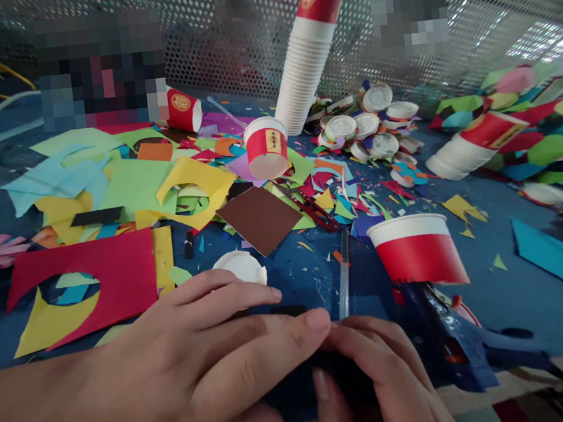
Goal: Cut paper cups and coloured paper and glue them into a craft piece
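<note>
My left hand reaches in from the lower left, fingers long and close together, its thumb tucked low beneath them. Its index fingertip meets the fingers of my right hand, which are curled with the thumb below. Something dark lies between the two hands, mostly hidden by the fingers; I cannot make out what it is. A black edge shows past the left fingers. Just beyond them are a white paper disc and a brown paper square. A clear glue stick points away from my right hand.
On the right, a red-and-white paper cup stands by a blue glue gun. Cut coloured paper, including a red sheet, covers the left. Behind are a tall cup stack, another cup and several round white pieces.
</note>
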`<state>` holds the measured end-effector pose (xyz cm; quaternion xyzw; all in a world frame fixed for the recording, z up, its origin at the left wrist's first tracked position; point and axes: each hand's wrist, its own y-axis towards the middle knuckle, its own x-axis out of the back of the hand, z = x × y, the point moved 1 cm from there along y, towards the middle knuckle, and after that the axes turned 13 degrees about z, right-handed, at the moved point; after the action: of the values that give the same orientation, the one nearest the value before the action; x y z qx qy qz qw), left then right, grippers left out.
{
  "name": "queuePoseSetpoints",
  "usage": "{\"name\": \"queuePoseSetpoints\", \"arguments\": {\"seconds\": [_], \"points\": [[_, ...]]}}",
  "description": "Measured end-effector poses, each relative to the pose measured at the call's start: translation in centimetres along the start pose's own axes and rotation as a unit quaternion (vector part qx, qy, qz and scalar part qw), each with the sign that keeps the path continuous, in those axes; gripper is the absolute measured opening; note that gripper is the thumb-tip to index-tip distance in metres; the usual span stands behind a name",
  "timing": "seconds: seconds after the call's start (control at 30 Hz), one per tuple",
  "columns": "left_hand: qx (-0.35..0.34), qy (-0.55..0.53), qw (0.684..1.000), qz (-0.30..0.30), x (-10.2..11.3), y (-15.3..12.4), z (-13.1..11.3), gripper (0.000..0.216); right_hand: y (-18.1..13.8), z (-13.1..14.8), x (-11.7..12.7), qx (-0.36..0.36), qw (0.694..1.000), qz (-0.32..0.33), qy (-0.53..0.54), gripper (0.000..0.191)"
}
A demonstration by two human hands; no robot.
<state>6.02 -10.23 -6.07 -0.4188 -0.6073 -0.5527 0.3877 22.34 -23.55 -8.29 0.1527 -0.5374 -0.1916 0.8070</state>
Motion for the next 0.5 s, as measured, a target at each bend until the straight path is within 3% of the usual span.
{"name": "queuePoseSetpoints", "arguments": {"seconds": [0.13, 0.3, 0.5], "points": [[0.008, 0.009, 1.0, 0.0, 0.2, 0.4, 0.0, 0.033, 0.0, -0.6, 0.4, 0.078, 0.997, 0.007, -0.025, 0.026], [0.027, -0.009, 1.0, -0.001, 0.1, 0.8, -0.2, 0.024, 0.4, -1.1, 1.3, 0.093, 0.992, 0.02, -0.08, 0.022], [0.034, -0.059, 0.998, 0.002, -0.5, 0.6, -0.1, 0.024, 3.2, -1.0, 2.3, 0.118, 0.959, 0.156, -0.208, 0.029]]}}
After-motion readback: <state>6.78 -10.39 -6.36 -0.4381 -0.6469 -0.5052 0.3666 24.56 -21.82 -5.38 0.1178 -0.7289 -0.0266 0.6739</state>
